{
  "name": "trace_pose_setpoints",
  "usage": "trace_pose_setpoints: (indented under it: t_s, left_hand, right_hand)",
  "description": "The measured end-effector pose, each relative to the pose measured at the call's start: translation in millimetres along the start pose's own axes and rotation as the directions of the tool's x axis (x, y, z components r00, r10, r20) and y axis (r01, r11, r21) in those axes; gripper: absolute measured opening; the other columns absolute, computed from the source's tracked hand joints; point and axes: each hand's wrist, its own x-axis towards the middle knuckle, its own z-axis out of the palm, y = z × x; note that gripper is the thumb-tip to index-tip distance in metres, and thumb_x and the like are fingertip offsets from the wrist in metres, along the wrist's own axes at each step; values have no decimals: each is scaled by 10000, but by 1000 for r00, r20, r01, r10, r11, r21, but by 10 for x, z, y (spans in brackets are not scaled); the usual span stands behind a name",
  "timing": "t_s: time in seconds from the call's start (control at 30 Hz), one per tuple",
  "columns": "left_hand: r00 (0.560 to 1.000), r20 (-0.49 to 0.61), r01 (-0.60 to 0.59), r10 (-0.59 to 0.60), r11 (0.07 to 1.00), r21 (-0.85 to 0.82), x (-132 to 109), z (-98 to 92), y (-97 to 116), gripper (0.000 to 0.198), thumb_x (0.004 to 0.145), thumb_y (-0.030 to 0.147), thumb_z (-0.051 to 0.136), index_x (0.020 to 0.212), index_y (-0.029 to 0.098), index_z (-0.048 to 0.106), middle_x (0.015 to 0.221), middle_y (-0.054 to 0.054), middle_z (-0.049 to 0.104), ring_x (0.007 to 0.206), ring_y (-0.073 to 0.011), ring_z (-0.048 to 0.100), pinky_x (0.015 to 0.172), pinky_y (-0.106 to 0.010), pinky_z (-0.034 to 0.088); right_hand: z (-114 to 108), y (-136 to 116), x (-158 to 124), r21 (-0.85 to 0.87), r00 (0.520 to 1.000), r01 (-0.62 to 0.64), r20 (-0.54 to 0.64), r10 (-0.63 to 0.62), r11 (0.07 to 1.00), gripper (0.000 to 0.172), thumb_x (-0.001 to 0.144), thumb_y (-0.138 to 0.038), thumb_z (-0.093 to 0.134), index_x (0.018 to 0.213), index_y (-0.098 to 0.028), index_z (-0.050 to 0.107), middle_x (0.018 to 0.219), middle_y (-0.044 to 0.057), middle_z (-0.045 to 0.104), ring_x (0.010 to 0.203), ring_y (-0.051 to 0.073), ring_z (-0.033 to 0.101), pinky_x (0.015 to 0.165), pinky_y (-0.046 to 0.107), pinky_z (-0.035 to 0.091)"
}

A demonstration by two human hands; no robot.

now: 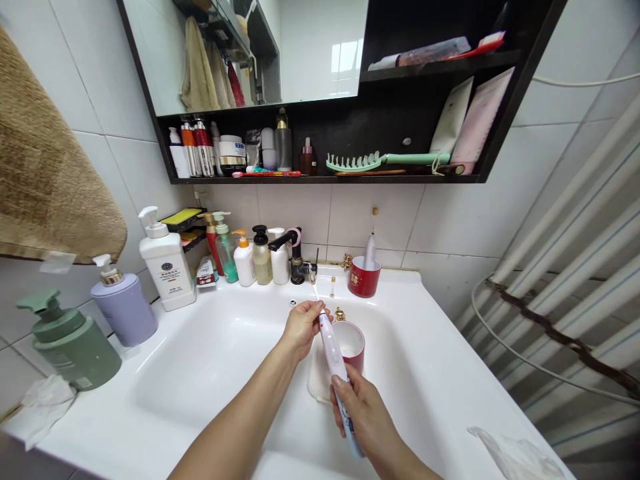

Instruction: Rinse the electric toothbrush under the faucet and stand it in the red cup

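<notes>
Over the white sink basin point(200, 360), my right hand point(363, 407) is wrapped round the lower handle of a pink and blue electric toothbrush point(333, 350), which is tilted with its head pointing away from me. My left hand point(303, 327) pinches the toothbrush near its neck, just below the brush head. A red cup point(357, 357) with a pale inside stands in the basin behind the handle, on a pale cloth or pad point(319, 380). Another red cup point(364, 280) stands on the back rim and holds a second electric toothbrush point(370, 252).
A black faucet point(296, 257) rises at the back. Several pump bottles line the left and back rim, among them a white bottle point(170, 267) and a green one point(75, 347). A dark cabinet point(325, 179) hangs above. Crumpled plastic point(515, 457) lies at the right front.
</notes>
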Motion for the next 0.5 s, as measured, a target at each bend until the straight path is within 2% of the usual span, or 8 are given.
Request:
trace_pose_setpoints:
  t_s: [0.17,0.37,0.5]
  left_hand:
    - [1000,13,-22,21,1000,15,-30,38,6,130,579,209,564,593,116,474,503,5,530,479,-77,519,553,-202,405]
    - [998,59,32,-29,998,-53,-16,27,-2,148,570,219,575,586,116,469,495,2,523,474,-83,512,553,-226,414]
    - [998,64,23,-18,997,-75,-29,42,1,156,566,230,577,602,118,474,504,-4,529,492,-95,522,542,-232,415]
  right_hand:
    - [-2,9,-14,5,1000,23,-15,-23,1000,249,677,-417,407,716,-172,380,497,-65,371,363,37,342,362,178,298]
    - [17,-39,-40,267,989,-99,133,65,959,260,686,-443,380,674,-184,363,576,-47,416,369,32,357,355,180,304]
    - [25,-48,-18,214,996,-49,82,32,976,264,677,-436,406,648,-178,360,540,-56,402,356,27,347,351,172,293]
